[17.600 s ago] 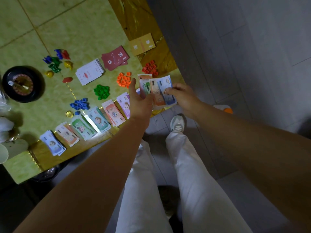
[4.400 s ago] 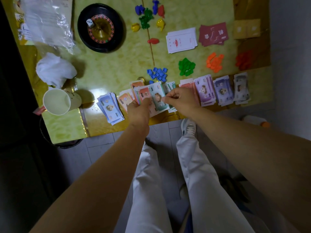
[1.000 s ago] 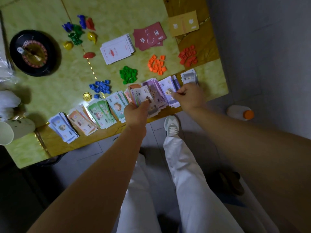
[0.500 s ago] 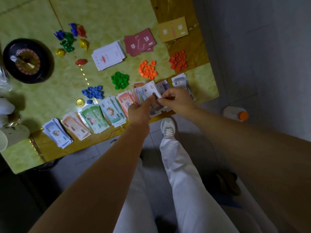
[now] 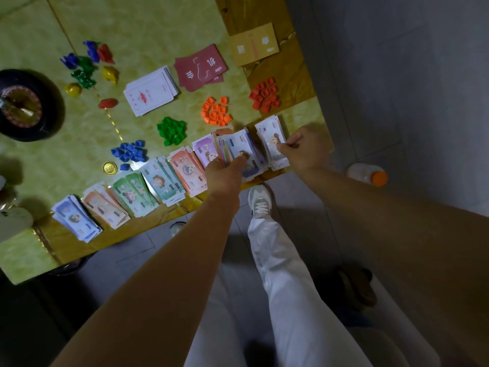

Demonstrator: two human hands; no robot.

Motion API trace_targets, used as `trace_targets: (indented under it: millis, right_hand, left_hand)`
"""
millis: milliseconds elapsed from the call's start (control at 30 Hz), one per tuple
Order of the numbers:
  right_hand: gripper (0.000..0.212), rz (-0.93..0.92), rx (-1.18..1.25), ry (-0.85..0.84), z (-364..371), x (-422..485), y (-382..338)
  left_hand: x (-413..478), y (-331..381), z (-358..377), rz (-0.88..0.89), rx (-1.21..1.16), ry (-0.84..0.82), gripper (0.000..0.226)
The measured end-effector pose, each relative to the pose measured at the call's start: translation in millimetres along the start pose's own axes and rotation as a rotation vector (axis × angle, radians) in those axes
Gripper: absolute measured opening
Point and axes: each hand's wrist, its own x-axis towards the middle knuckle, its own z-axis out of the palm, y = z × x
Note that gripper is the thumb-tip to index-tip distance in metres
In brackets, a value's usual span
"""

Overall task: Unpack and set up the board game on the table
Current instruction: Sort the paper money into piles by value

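My left hand [image 5: 225, 176] grips a fanned wad of play money [image 5: 239, 148] above the table's near edge. My right hand [image 5: 304, 152] pinches one pale note [image 5: 275, 140] over the rightmost pile [image 5: 268, 127]. Sorted note piles line the near edge: blue [image 5: 75, 219], orange [image 5: 104, 207], green [image 5: 135, 196], teal [image 5: 162, 182], salmon [image 5: 185, 168] and purple [image 5: 205, 149]. Behind them sit heaps of blue [image 5: 129, 152], green [image 5: 172, 131], orange [image 5: 217, 112] and red [image 5: 264, 95] houses.
White [image 5: 150, 91], maroon [image 5: 201, 67] and yellow [image 5: 254, 45] card decks lie further back on the green table [image 5: 148, 30]. A roulette wheel [image 5: 23, 104], colourful pawns [image 5: 87, 67] and a gold coin [image 5: 109, 168] lie left. A bottle [image 5: 367, 174] lies on the floor, right.
My right hand has drawn a note off the wad and carried it right, over the rightmost pile. My left hand stays put with the wad.
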Motion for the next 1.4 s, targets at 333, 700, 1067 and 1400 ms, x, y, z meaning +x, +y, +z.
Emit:
trace_targets:
  millis: [333,700,1067,1400]
  right_hand:
    - [0.021,-0.13,0.341,-0.286,20.0,-25.4,-35.2]
    - [0.01,-0.194,0.227,-0.412,46.8,-47.0,-85.7]
    - [0.004,-0.214,0.214,-0.492,137.7,-114.3,-160.7]
    - [0.008,-0.215,0.117,-0.534,237.6,-171.8,-217.5]
  left_hand:
    - [2.8,2.1,-10.8,0.035,-0.026,0.038,0.015]
    - [-0.1,14.9,-72.5,0.067,-0.189,0.074,0.014]
    - [3.9,2.2,-213.4,0.14,-0.334,0.153,0.02]
    - [16.4,-30.4,-348.2,0.165,-0.34,0.49,0.019]
